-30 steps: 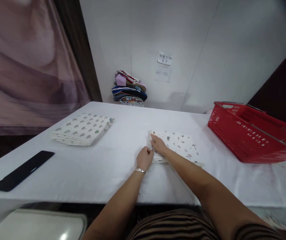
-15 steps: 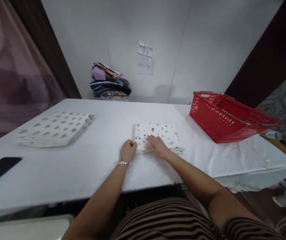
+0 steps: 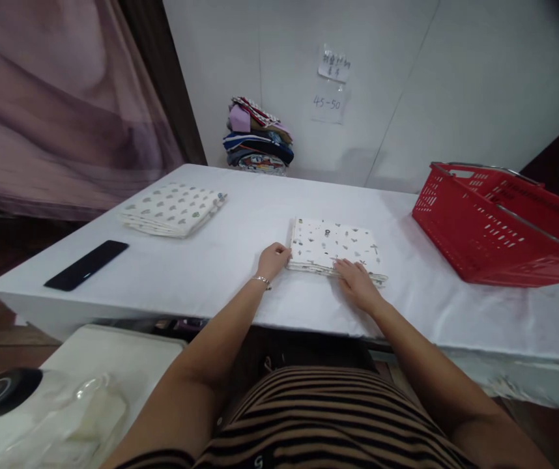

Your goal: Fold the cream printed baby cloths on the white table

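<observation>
A folded white cloth with small scattered prints lies flat on the white-covered table in front of me. My left hand is closed at its near left corner, with thumb and fingers pinching the edge. My right hand is open, its fingers lying flat on the cloth's front edge, right of the middle. The layers of the fold show along that front edge. Farther left lies a second folded white cloth with rows of grey-green shapes, and neither hand touches it.
To the right stands a red plastic basket with metal handles. A black phone-like slab lies near the table's left edge. Several folded fabrics are stacked against the wall. A white surface holding clear plastic is at lower left.
My right hand has slid from the top of the cloth toward its front edge and to the right. The left hand stays at the left corner. The view has turned left and down.
</observation>
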Available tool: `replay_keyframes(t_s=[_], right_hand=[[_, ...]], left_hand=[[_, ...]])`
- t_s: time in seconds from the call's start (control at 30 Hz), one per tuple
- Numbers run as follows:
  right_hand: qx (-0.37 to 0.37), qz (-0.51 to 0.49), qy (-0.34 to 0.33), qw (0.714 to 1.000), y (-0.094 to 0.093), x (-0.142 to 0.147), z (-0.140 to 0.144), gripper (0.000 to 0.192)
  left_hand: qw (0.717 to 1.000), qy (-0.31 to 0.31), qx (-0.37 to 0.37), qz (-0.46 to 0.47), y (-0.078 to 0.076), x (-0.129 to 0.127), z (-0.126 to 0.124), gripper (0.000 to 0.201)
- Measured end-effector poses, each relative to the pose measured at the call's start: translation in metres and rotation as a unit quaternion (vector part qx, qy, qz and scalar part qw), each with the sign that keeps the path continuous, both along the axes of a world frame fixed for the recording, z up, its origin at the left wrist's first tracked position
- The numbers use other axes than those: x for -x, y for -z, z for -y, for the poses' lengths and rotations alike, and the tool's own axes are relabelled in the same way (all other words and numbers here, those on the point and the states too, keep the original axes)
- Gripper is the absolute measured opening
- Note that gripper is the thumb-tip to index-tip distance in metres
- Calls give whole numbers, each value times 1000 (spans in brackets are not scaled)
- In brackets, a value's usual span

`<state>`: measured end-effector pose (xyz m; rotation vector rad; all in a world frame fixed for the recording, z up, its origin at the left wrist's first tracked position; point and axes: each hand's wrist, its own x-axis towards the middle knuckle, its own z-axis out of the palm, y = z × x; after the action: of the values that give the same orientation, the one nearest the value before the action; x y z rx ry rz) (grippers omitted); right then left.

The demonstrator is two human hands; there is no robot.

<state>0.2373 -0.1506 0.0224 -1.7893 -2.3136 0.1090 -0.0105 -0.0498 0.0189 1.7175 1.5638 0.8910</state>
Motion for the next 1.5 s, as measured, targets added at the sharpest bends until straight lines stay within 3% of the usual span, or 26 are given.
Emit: replay_keyframes(t_s=[0.17, 0.3, 0.53, 0.7, 0.8, 0.93, 1.03, 1.13, 1.3, 1.5], right_hand=[[-6, 2, 3, 1000, 0, 2, -3, 44], [-1, 11, 0, 1000, -1, 0, -3, 45], [-3, 23, -6, 1000, -4, -19, 14, 49], [-15, -3, 64, 998, -4, -48, 29, 41], [-37, -69, 94, 992, 1, -63, 30, 36], [-76, -178, 204, 960, 1, -76, 14, 36], [-9, -226, 311, 923, -8, -82, -6, 40], [100, -253, 366, 890, -17, -84, -24, 54], [163, -294, 392, 856, -24, -84, -38, 74], [167, -343, 390, 838, -21, -88, -39, 72]], left_hand=[[982, 108, -140, -61, -5, 3, 24, 24], [949, 205, -186, -151, -5, 1, 25, 23], [946, 200, -215, -137, 2, 5, 13, 20], [951, 200, -190, -137, 1, 8, 16, 22], [960, 184, -180, -111, -2, 5, 13, 21], [986, 87, -102, -98, -13, -5, 0, 29], [992, 3, -51, -120, -20, -15, -16, 35], [985, -9, 31, -167, -20, -22, -33, 51], [975, 7, 100, -196, -14, -26, -49, 56], [975, 13, 154, -160, -21, -30, -51, 56]])
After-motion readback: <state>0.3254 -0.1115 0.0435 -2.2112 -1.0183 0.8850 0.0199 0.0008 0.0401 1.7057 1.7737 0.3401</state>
